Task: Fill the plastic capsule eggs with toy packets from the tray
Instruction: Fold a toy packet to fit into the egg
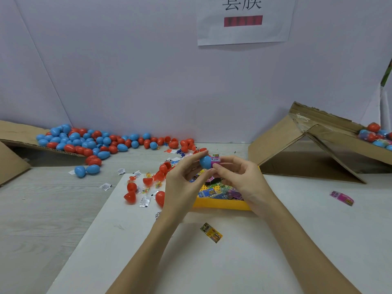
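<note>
The left hand [182, 183] pinches a blue egg half [205, 162] between thumb and fingertips, holding it up above the far end of the yellow tray [222, 205]. The right hand [239, 177] meets it from the other side, its thumb and fingers pinching a pink toy packet [215, 159] whose end sits in the open mouth of the blue half. Directly below both hands the tray lies on a white sheet [233, 262] that covers the near part of the surface [42, 204], and it holds a heap of colourful toy packets [218, 190]. Just left of the tray lie several red egg halves [130, 197] among small white paper slips [144, 202]. One yellow packet [211, 232] lies loose on the sheet in front of the tray, and a pink packet [341, 197] lies well apart to the right. Farther back on the left, a pile of blue and red capsule eggs [89, 141] spills off a tilted cardboard flap [17, 132] onto the surface. On the right a cardboard box [297, 149] stands open, and more eggs [375, 136] rest on its raised flap near the edge of the view. A paper sign [244, 20] with printed characters hangs on the pale wall behind.
</note>
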Demonstrator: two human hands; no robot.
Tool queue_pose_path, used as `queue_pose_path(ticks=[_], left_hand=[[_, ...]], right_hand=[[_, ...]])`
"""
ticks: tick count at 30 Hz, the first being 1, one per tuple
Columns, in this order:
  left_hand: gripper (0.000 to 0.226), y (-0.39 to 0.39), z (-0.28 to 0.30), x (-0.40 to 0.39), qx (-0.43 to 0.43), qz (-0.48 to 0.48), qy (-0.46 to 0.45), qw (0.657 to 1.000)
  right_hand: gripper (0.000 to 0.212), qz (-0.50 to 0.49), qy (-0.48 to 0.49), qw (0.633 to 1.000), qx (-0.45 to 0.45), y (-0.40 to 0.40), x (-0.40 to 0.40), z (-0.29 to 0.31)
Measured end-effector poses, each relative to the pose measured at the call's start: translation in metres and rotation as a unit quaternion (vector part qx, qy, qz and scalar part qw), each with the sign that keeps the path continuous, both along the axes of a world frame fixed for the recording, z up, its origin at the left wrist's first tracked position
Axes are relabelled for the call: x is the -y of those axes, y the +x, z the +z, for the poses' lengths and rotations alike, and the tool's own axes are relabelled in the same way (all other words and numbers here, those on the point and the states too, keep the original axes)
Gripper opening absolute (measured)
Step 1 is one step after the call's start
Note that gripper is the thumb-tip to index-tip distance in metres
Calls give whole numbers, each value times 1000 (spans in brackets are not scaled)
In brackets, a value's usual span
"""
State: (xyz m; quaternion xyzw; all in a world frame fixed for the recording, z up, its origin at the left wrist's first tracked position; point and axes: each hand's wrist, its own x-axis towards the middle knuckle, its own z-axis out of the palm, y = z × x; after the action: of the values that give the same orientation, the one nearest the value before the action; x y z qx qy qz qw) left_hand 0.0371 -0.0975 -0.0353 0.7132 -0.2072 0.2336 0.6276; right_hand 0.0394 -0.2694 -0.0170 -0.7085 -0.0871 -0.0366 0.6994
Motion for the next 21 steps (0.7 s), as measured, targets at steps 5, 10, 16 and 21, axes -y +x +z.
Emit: queue_pose_path(ticks=[5,10,16,21], left_hand=[[48,1,2,-2,63,36,60,996],[52,1,-2,5,108,47,122,986],[42,2,-3,5,147,73,134,977],[36,1,-4,5,154,84,151,973]], right_hand=[[37,78,200,971,-107,-4,-7,5],[47,75,307,928,-197,-6,-17,4],[41,105,358,894,-249,-10,-21,7],[44,111,347,889,-276,-16,-24,11]])
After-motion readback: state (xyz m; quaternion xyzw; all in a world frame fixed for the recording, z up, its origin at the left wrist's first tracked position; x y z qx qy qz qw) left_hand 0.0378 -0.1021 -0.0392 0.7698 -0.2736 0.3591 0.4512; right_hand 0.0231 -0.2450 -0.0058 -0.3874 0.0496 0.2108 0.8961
